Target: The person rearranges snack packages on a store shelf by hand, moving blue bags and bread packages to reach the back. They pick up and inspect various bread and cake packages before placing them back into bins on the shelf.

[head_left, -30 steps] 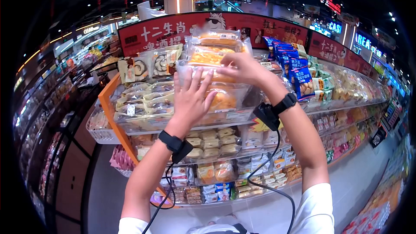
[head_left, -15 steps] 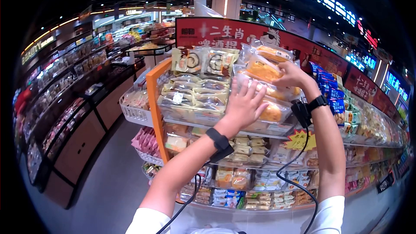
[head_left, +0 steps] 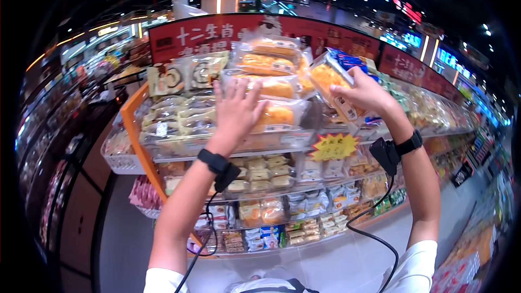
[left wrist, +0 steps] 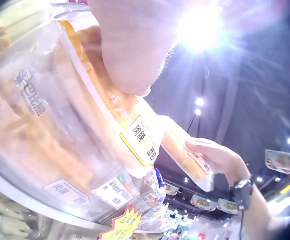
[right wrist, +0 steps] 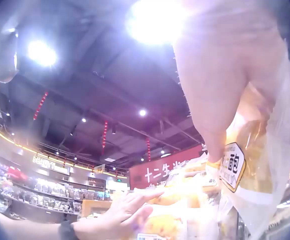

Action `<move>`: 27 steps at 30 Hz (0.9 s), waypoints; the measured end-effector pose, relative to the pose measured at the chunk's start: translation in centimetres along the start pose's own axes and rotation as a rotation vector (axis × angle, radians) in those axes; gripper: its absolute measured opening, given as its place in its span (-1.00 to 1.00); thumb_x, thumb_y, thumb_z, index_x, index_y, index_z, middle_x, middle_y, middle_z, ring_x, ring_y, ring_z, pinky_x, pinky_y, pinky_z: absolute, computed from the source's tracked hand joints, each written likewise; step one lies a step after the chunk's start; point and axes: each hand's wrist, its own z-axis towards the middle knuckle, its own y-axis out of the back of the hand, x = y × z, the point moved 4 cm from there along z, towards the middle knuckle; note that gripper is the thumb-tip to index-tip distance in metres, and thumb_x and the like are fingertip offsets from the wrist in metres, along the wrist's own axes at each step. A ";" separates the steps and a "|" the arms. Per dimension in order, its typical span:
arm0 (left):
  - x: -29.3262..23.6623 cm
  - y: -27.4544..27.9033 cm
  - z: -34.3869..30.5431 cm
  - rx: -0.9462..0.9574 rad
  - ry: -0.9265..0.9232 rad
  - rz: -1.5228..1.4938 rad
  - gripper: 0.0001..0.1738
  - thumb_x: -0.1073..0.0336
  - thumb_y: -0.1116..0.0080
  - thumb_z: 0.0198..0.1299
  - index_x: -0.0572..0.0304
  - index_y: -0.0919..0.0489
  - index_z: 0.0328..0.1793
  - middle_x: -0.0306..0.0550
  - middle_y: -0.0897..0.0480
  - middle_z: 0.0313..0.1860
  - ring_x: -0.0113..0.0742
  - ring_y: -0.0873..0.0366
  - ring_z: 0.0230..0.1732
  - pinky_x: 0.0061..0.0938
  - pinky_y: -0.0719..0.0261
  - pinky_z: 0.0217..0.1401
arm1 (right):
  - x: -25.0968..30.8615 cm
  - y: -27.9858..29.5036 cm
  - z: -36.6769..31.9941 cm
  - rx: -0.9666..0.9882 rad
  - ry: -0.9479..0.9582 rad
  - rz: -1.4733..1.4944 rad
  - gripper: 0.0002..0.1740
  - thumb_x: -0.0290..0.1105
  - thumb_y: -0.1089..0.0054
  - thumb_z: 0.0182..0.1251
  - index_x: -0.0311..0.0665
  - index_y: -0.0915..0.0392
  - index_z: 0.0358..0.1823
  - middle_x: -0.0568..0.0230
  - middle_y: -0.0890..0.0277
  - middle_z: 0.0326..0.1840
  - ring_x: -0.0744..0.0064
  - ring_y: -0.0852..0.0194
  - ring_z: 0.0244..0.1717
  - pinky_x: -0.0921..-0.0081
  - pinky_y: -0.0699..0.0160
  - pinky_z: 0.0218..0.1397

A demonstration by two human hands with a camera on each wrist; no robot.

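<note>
My left hand [head_left: 237, 109] rests with straight, spread fingers on the left side of a stack of bagged bread [head_left: 274, 88] on the top shelf. To the right of the stack, my right hand [head_left: 369, 93] pinches a clear bag of bread [head_left: 329, 80] by its side, thumb across the front. The held bag tilts and hangs apart from the stack. In the left wrist view, a labelled bread pack [left wrist: 140, 142] sits just under the left hand. The right wrist view shows the held bag's label [right wrist: 233, 166] beside the thumb.
Bagged dark pastries [head_left: 187, 116] and swirl rolls [head_left: 206, 73] lie left of the stack. Blue snack bags [head_left: 347, 59] stand behind the held bag. A yellow price tag [head_left: 334, 146] hangs at the shelf edge, with packed lower shelves [head_left: 266, 211] beneath. An orange post [head_left: 138, 130] marks the left end.
My right hand has drawn one bag of bread out of the stack and moved it right. My left hand stays against the stack. The head view swung left, then back right.
</note>
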 end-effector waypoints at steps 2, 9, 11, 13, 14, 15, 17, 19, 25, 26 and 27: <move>0.1 0.4 0.2 0.011 -0.008 0.002 -0.43 -0.11 -0.04 0.46 -0.18 -0.45 0.51 -0.13 -0.51 0.40 -0.10 -0.33 0.50 0.38 0.11 0.62 | 0.2 0.3 -2.8 0.098 -0.050 -0.028 -0.13 0.15 -0.35 0.28 -0.49 -0.36 0.31 -0.28 -0.63 0.11 -0.02 -0.70 0.12 0.21 -0.66 0.13; -0.3 0.4 -0.4 -0.009 -0.021 0.023 -0.44 -0.06 -0.08 0.46 -0.20 -0.43 0.53 -0.15 -0.50 0.42 -0.09 -0.32 0.50 0.36 0.06 0.60 | 0.0 -2.2 -5.4 0.155 -0.099 -0.101 -0.24 0.07 -0.33 0.24 -0.43 -0.45 0.23 -0.31 -0.65 0.09 -0.14 -0.67 0.13 0.11 -0.61 0.21; -0.2 0.6 -0.4 -0.009 -0.016 0.018 -0.43 -0.05 -0.09 0.45 -0.20 -0.43 0.54 -0.15 -0.49 0.42 -0.09 -0.32 0.51 0.37 0.05 0.59 | 0.4 -4.0 -4.8 0.076 -0.027 -0.280 -0.36 0.02 -0.29 0.32 -0.41 -0.46 0.17 -0.26 -0.69 -0.04 -0.13 -0.71 0.01 0.09 -0.67 0.07; -0.1 0.3 -0.5 -0.019 -0.020 0.009 -0.43 -0.06 -0.09 0.45 -0.20 -0.43 0.53 -0.16 -0.49 0.42 -0.10 -0.31 0.51 0.38 0.04 0.58 | 1.7 -5.0 -4.7 0.055 0.030 -0.396 -0.39 -0.01 -0.32 0.28 -0.39 -0.50 0.12 -0.17 -0.71 -0.08 -0.09 -0.72 0.00 0.10 -0.69 0.06; 0.1 0.3 -0.5 -0.024 -0.020 0.006 -0.43 -0.06 -0.10 0.45 -0.20 -0.43 0.53 -0.16 -0.49 0.42 -0.10 -0.31 0.51 0.39 0.03 0.58 | 2.4 -5.2 -4.4 0.067 0.029 -0.421 -0.41 -0.02 -0.33 0.26 -0.39 -0.53 0.09 -0.14 -0.71 -0.08 -0.08 -0.72 0.00 0.10 -0.69 0.06; 0.2 0.4 -0.5 -0.030 -0.018 0.004 -0.43 -0.06 -0.10 0.45 -0.20 -0.43 0.53 -0.16 -0.49 0.41 -0.10 -0.32 0.50 0.39 0.03 0.57 | 3.1 -5.5 -4.2 0.082 0.030 -0.447 -0.43 -0.03 -0.34 0.25 -0.38 -0.55 0.07 -0.11 -0.72 -0.08 -0.06 -0.72 0.00 0.10 -0.70 0.06; 0.0 0.5 -0.6 -0.034 -0.009 -0.001 -0.43 -0.06 -0.10 0.45 -0.20 -0.43 0.53 -0.16 -0.50 0.41 -0.11 -0.32 0.50 0.40 0.02 0.57 | 4.1 -6.6 -3.7 0.127 0.035 -0.493 -0.48 -0.05 -0.36 0.23 -0.36 -0.61 0.01 -0.07 -0.73 -0.09 -0.03 -0.73 0.00 0.11 -0.71 0.05; -0.1 0.6 -0.6 -0.058 -0.001 0.002 -0.43 -0.09 -0.14 0.41 -0.19 -0.48 0.49 -0.15 -0.52 0.38 -0.11 -0.33 0.48 0.41 0.04 0.57 | 4.5 -8.3 -2.7 0.180 0.043 -0.528 -0.52 -0.05 -0.38 0.22 -0.35 -0.67 -0.06 -0.04 -0.74 -0.10 -0.01 -0.74 0.00 0.12 -0.72 0.03; 0.1 0.4 -0.6 -0.072 0.020 -0.001 -0.43 -0.07 -0.14 0.42 -0.19 -0.46 0.50 -0.18 -0.52 0.37 -0.13 -0.34 0.48 0.42 -0.01 0.55 | 4.4 -10.2 -0.1 0.107 0.044 -0.512 -0.55 -0.08 -0.39 0.17 -0.34 -0.72 -0.11 -0.04 -0.75 -0.13 -0.01 -0.76 -0.05 0.14 -0.74 -0.01; 0.0 0.4 -0.6 -0.077 0.016 -0.003 -0.43 -0.07 -0.15 0.41 -0.18 -0.46 0.49 -0.18 -0.52 0.36 -0.13 -0.33 0.47 0.42 -0.02 0.55 | 4.5 -10.4 0.1 0.106 0.049 -0.515 -0.55 -0.09 -0.39 0.16 -0.34 -0.72 -0.11 -0.04 -0.75 -0.12 0.00 -0.76 -0.05 0.14 -0.74 -0.01; 0.0 0.5 -0.7 -0.068 0.020 -0.006 -0.43 -0.07 -0.15 0.41 -0.18 -0.46 0.49 -0.18 -0.51 0.36 -0.13 -0.33 0.47 0.42 -0.02 0.55 | 4.6 -10.6 0.4 0.116 0.053 -0.507 -0.63 -0.17 -0.33 0.19 -0.30 -0.74 -0.11 -0.01 -0.76 -0.10 0.02 -0.77 -0.03 0.15 -0.73 0.00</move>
